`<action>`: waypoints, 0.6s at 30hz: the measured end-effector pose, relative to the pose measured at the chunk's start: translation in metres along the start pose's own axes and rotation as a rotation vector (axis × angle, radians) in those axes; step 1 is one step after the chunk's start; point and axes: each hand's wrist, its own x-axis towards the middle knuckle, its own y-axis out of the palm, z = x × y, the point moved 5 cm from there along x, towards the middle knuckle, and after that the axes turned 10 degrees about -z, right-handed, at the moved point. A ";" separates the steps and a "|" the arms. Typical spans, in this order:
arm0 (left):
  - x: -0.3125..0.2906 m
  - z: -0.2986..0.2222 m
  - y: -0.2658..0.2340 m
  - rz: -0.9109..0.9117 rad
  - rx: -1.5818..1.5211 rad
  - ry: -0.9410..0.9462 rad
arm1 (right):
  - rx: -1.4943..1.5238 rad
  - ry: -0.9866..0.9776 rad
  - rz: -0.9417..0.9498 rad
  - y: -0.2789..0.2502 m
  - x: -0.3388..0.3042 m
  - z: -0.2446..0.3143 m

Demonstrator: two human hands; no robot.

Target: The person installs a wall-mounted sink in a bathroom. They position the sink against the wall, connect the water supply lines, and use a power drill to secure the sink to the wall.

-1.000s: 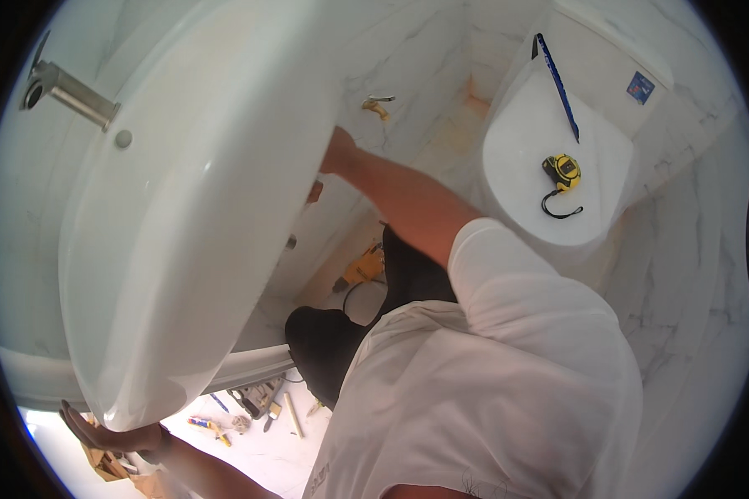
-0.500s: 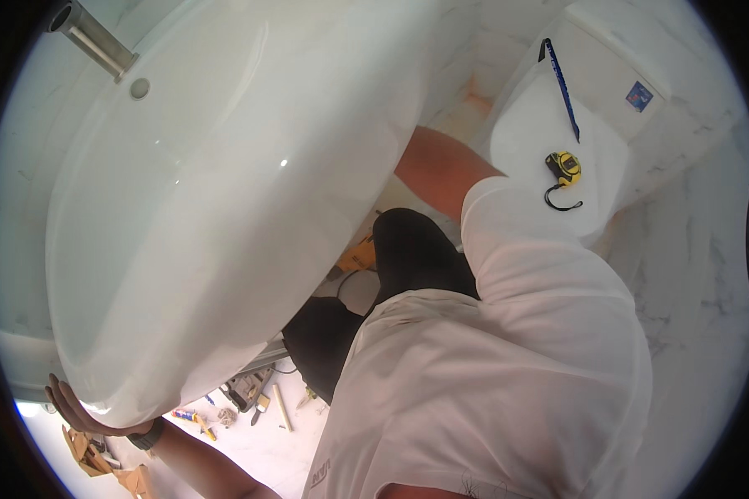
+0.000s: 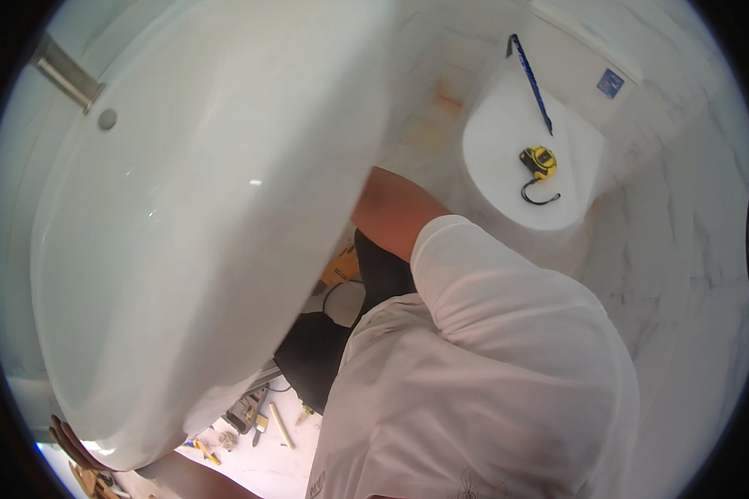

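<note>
One brushed-metal faucet (image 3: 71,79): stood at the far left on the rim of the white ceramic washbasin (image 3: 208,216), near a round grey disc (image 3: 106,120).
Left hand (image 3: 79,449): cupped the washbasin's lower end, fingers lying along the outer edge; its thumb was hidden.
Cardboard pieces (image 3: 100,486): lay below that hand, partly cut off by the lens's dark border.
Washbasin's place: it filled the left half of the view, its long near edge slanting from upper middle to lower left, between both arms.
Floor tools: a yellow-handled tool (image 3: 206,453), a grey tool case (image 3: 245,407), a flat brush (image 3: 261,422) and a slim wooden stick (image 3: 281,426) lay near one another.
Black trousers (image 3: 312,358): showed bent legs close under the near edge.
Yellow power tool (image 3: 339,268): lay partly hidden beside the legs, near a curved black cable (image 3: 326,298).
Right forearm (image 3: 395,208): passed behind the washbasin, which hid the right hand; its grip could not be told.
White shirt (image 3: 483,358): covered the torso.
Closed toilet lid (image 3: 495,158): bore a yellow-and-black tape measure (image 3: 541,162) with a black strap, just beside a slim blue tool (image 3: 533,87).
Marble-look tiles (image 3: 666,249): lined the far right.
</note>
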 end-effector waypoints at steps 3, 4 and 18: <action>0.004 -0.005 0.000 -0.078 -0.100 -0.062 | 0.037 -0.047 -0.069 0.013 0.004 -0.003; 0.005 -0.011 -0.001 -0.104 -0.126 -0.030 | 0.052 -0.070 -0.078 0.017 0.005 -0.006; 0.039 -0.051 -0.003 -0.060 0.025 -0.081 | 0.189 -0.305 -0.100 0.019 0.031 -0.035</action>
